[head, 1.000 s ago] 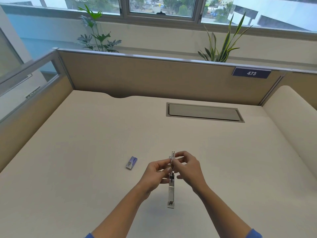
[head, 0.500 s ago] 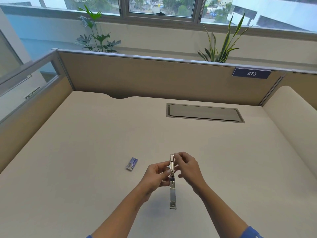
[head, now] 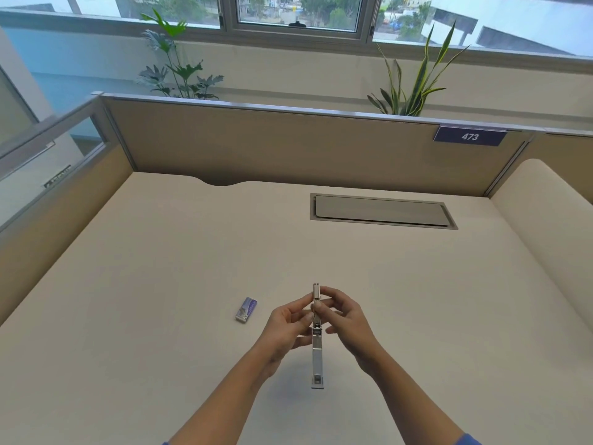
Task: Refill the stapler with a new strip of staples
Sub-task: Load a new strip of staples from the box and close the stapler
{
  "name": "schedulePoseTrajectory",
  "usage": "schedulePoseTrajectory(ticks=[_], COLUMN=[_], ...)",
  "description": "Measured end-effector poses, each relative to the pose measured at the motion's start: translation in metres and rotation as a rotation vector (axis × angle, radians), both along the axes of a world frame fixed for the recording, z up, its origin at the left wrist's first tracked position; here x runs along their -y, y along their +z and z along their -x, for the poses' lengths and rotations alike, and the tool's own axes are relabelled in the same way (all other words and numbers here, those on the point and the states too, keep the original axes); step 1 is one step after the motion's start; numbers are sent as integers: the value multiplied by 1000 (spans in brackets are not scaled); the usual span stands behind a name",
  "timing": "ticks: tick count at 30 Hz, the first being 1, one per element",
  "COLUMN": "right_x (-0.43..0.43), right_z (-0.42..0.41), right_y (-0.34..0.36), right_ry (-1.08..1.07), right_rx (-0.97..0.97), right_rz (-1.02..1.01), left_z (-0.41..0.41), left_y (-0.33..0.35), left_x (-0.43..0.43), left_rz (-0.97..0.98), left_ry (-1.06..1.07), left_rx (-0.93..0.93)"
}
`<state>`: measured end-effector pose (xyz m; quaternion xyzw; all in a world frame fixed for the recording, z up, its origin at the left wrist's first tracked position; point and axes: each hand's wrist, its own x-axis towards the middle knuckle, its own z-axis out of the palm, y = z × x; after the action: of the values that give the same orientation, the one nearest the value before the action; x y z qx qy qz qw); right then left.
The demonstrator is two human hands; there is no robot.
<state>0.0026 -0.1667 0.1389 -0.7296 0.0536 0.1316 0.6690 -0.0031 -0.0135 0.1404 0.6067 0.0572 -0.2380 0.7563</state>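
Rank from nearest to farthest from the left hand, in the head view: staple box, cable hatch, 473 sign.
From the left hand, which grips the stapler:
1. The staple box, just left of it on the desk.
2. The cable hatch, farther back and to the right.
3. The 473 sign, on the far partition.

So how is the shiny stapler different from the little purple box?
The long silver metal stapler is gripped by the left hand and right hand; the small purple-and-white box lies untouched on the beige desk. The stapler is long, thin and shiny; the box is short and blocky. The stapler points away from the person; the box lies slanted. Both are small.
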Motion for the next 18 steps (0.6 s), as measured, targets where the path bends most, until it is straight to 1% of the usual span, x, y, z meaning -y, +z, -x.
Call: schedulePoseTrajectory(ticks=[8, 12, 13, 15, 17, 18], right_x=[-7, -7, -5, 0, 5, 6], right_z=[-1, 1, 2, 5, 11, 14], right_y=[-3, -4, -5, -10, -15, -18], right_ry=[-65, -56, -57, -53, 19, 59], right_rx=[18, 43, 58, 133, 222, 261], right_rz=[-15, 9, 38, 175, 302, 334], left_z=[0, -1, -2, -4, -6, -6], left_y=[0, -1, -2, -2, -3, -4], left_x=[-1, -3, -4, -5, -6, -7], left_rz=[13, 16, 13, 13, 5, 3], left_ry=[8, 34, 52, 92, 126, 144], left_rx=[15, 7, 2, -8, -13, -16])
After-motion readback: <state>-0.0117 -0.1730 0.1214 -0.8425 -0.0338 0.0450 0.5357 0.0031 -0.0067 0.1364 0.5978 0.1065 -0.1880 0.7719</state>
